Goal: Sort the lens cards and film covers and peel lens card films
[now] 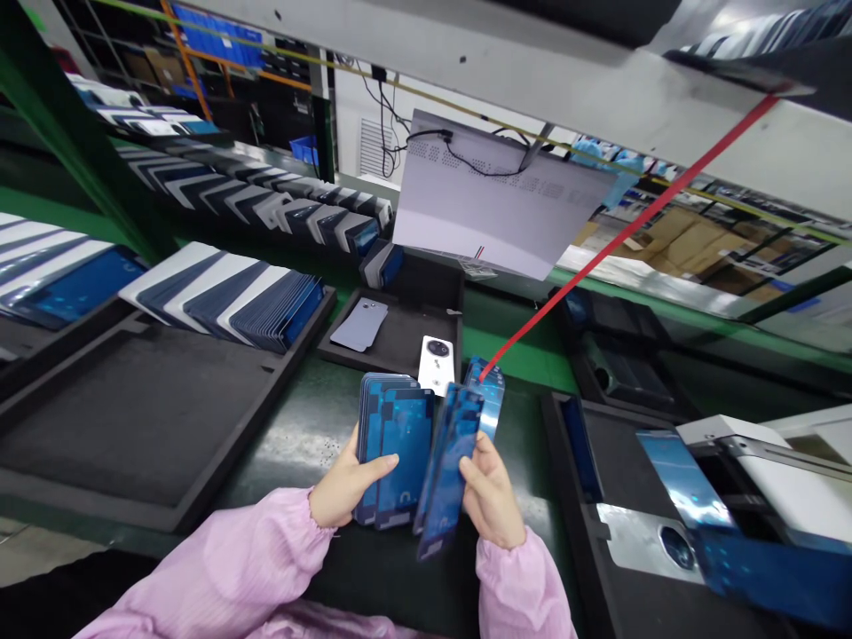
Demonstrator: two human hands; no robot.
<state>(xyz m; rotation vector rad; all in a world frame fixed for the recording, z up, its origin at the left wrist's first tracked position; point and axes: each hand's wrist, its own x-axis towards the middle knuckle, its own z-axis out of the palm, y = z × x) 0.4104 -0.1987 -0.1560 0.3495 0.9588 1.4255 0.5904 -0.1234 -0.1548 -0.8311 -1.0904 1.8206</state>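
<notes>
The left hand (346,488) is closed round a stack of blue-filmed phone back covers (392,448), thumb laid across the front cover, fingers behind. The right hand (491,493) is closed on a second, looser fan of covers (456,461), pinched at its lower edge. Both bundles stand on end, long axes running from 6 toward 12 o'clock; the fan tilts toward 1 o'clock and sits just beside the stack at its 3 o'clock, the edges nearly touching. How many covers each bundle holds cannot be counted; two bundles, one per hand.

At 12 o'clock from the grip one white cover with a camera ring (436,362) stands behind the bundles, and one grey cover (359,324) lies in a black tray (406,346). At 10 o'clock, rows of covers (226,297) lean on a large black tray (133,417). At 3 o'clock sits a fixture (672,524) with one blue-filmed strip (679,484) draped over it.
</notes>
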